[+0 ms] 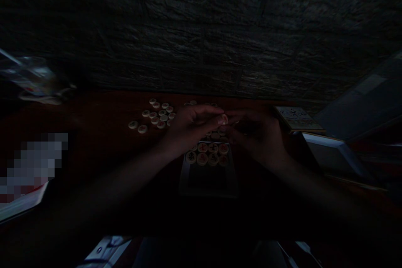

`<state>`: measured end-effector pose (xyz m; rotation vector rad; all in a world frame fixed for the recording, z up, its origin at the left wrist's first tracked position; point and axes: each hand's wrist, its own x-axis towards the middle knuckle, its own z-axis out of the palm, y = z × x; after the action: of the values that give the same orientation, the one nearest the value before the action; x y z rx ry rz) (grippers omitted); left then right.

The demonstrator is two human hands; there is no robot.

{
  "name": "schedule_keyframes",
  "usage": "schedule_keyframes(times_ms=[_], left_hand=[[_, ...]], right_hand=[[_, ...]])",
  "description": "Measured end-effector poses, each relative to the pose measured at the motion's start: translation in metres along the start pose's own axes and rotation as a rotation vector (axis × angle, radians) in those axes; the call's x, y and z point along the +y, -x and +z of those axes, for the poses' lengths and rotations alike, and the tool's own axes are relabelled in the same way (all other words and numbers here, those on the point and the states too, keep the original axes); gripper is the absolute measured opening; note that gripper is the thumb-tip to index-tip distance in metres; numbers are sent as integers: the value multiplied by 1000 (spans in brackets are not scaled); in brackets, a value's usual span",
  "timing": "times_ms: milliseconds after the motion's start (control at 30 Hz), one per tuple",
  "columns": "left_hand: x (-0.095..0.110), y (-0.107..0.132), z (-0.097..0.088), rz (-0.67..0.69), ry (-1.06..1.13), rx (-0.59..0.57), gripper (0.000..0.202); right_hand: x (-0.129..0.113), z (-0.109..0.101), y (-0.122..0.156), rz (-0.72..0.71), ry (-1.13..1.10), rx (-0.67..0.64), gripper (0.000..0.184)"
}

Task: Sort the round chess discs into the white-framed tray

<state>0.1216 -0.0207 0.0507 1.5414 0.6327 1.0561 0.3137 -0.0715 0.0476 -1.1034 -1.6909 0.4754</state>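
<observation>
The left hand point(191, 124) and right hand point(254, 136) meet with fingers curled; in this dimness I cannot tell if they grasp anything. Xiangqi pieces point(158, 116) lie at 10 o'clock, a tray point(184, 171) at 6 o'clock; they look light, smooth discs, best pinched by the rim

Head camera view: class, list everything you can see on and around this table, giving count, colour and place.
Loose xiangqi pieces: about fourteen, cream with red or black characters, on the table left of the hands.
Lined-up xiangqi pieces: at least eight, cream, in rows on the tray.
Tray: one, dark with pale rim, below the hands.
Table: one, dark reddish wood, across the view.
Wall: one, dark rough stone, behind the table.
Glass object: one, clear, far left.
Calligraphy card: one, pale, right of the hands.
Pixelated patch: one, blurred grey, left.
Left hand: one, fingertips meeting the right hand.
Right hand: one, above the tray.
</observation>
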Motion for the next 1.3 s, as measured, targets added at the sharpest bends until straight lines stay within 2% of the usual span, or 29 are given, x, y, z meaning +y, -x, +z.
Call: schedule_keyframes(times_ms=[133,233,400,633,733,800,867,1033,1300], left_hand=[[3,1,1,-47,-4,-30,24],[2,2,0,-71,-8,4,26],[-1,1,0,-29,-38,56,21],[0,0,-2,20,-116,-14,15],[-1,0,-2,10,-94,-28,18],[-1,1,-2,16,-95,12,23],[0,1,-2,22,-127,67,24],[2,-1,-5,41,-188,141,16],[-2,-3,-6,52,-213,130,14]], right_hand=[[-1,-2,0,-50,76,-16,24],[-1,-3,-1,-91,140,-18,23],[0,-5,-2,-156,252,-23,22],[-6,-8,-2,-266,349,-28,21],[-10,-9,-3,-356,369,-49,22],[-12,-10,-4,-373,368,-68,21],[-12,-10,-5,-316,346,-108,18],[-12,-12,-3,-61,238,-235,12],[-35,-26,-6,25,299,-601,11]])
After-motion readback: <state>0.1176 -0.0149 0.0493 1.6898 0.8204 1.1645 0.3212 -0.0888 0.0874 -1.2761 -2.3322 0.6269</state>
